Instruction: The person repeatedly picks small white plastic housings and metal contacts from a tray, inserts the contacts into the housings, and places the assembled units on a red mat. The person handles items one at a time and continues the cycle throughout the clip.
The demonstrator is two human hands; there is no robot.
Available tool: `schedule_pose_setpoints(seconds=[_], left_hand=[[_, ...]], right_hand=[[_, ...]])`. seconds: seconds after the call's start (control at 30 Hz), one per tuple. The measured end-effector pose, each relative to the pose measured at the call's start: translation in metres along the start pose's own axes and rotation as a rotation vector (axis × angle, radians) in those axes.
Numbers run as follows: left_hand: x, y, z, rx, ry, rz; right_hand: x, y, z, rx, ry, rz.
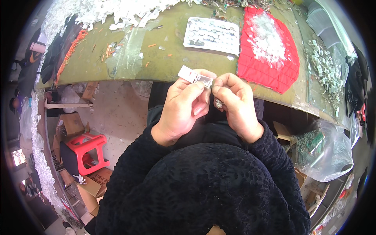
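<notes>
Just off the near edge of the table, my left hand (178, 103) grips a small white plastic case (187, 73) between thumb and fingers. The case has a flat white tab at its left end and a clear, framed part at its right end. My right hand (237, 102) is closed in a pinch at the case's right end; whatever sits between its fingertips is too small to name. A shiny silvery thing (218, 103) shows at its curled fingers, perhaps a ring or coiled wire.
Beyond my hands, a white tray (187, 41) holds rows of round, coin-like pieces. Beside it, clear bits lie on a red cloth (288, 74). White plastic pieces (90, 11) heap at the far left; greenish cases (325, 70) pile at the right. A red stool (88, 152) stands lower left.
</notes>
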State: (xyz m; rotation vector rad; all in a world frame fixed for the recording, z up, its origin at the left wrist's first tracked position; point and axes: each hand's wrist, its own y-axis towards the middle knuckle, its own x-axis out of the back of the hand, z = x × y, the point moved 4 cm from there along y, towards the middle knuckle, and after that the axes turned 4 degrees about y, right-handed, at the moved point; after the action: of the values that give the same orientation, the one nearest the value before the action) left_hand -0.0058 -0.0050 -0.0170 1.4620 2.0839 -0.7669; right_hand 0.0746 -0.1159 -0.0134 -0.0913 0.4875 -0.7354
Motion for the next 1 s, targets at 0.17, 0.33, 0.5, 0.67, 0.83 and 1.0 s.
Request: schedule_pose_setpoints(seconds=[0.17,0.33,0.5,0.67,0.83,1.0], left_hand=[[0.001,0.002,-0.004,-0.021,0.091,-0.018],[-0.001,0.002,-0.003,-0.077,0.29,-0.088],[-0.005,0.004,-0.001,-0.167,0.419,-0.135],[-0.004,0.004,-0.003,-0.189,0.51,-0.138],[-0.001,0.005,-0.003,-0.171,0.545,-0.128],[0.002,0.007,0.001,0.005,0.182,0.073]], right_hand=[[-0.002,-0.001,0.007,0.311,-0.247,-0.029],[-0.003,-0.002,0.009,0.373,-0.372,-0.051],[-0.004,-0.005,0.017,0.497,-0.582,-0.106],[0.001,-0.001,0.01,0.252,-0.244,-0.109],[0.004,0.004,0.002,0.013,0.064,-0.081],[0.004,0.006,-0.002,-0.134,0.228,-0.012]])
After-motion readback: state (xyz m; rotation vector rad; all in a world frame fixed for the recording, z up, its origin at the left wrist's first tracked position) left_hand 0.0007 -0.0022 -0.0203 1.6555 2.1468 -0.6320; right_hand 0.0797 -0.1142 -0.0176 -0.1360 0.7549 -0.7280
